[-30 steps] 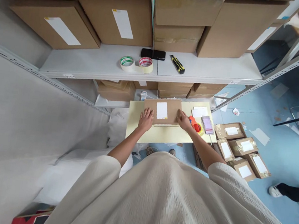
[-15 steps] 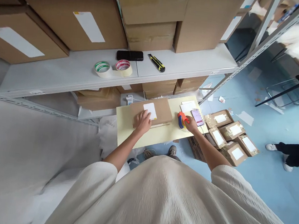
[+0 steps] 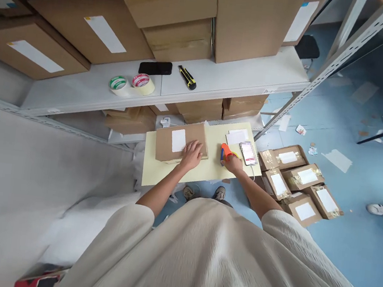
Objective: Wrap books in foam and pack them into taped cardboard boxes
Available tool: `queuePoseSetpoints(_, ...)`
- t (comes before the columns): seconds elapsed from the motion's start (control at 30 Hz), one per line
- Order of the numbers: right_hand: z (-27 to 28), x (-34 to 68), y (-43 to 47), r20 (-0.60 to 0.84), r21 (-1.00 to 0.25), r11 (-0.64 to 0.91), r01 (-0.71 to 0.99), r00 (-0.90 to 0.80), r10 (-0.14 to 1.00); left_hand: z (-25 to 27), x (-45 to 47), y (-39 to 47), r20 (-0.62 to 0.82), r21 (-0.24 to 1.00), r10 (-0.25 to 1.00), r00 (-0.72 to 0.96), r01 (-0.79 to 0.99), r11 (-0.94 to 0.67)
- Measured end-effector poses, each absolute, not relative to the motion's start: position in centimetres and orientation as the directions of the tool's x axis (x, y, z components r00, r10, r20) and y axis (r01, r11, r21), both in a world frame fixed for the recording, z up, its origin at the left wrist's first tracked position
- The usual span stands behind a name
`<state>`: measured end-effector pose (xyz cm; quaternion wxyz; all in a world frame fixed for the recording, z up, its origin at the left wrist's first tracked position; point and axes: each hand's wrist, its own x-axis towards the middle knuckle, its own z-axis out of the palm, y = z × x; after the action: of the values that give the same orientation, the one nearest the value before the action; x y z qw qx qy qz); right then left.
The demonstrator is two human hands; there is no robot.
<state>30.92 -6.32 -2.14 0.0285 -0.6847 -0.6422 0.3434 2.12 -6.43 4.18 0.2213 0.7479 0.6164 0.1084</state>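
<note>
Labelled carton (image 3: 164,146) on the bench (image 3: 155,175)

Head view: the left hand (image 3: 193,155) rests on the carton's right side, fingers slightly spread, beside a white label (image 3: 178,140) whose print is illegible. The right hand (image 3: 233,165) grips an orange tape dispenser (image 3: 226,149), near a phone (image 3: 248,153). Shelf-edge writing (image 3: 270,91) is too small to read.

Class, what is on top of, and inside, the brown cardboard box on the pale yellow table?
On the brown cardboard box: a white rectangular label and the left hand. Its inside is covered from view.
</note>
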Motion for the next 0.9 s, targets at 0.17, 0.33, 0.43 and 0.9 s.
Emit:
queuePoseSetpoints(0.17, -3.5, 29.3, -5.8, -0.433, -0.451, -0.161, 0.878, -0.057, 0.900, 4.4, 2.7, -7.2, -0.123, 0.436, 0.973, 0.197, 0.891, -0.125)
queuePoseSetpoints(0.33, -3.3, 29.7, -5.7, -0.466, -0.484, -0.132, 0.865, -0.127, 0.875, 4.9, 2.5, -6.9, -0.155, 0.414, 0.966, 0.209, 0.901, -0.128)
queuePoseSetpoints(0.43, -2.5, 30.7, -5.3, -0.453, -0.468, -0.139, 0.873, -0.102, 0.886, 5.0, 2.4, -6.8, -0.154, 0.424, 0.965, 0.214, 0.896, -0.132)
queuePoseSetpoints(0.9, 2.2, 36.9, -1.4, -0.340, -0.819, -0.327, 0.471, 0.061, 0.939, 4.6, 0.7, -4.9, -0.149, 0.492, 0.954, 0.262, 0.856, -0.159)
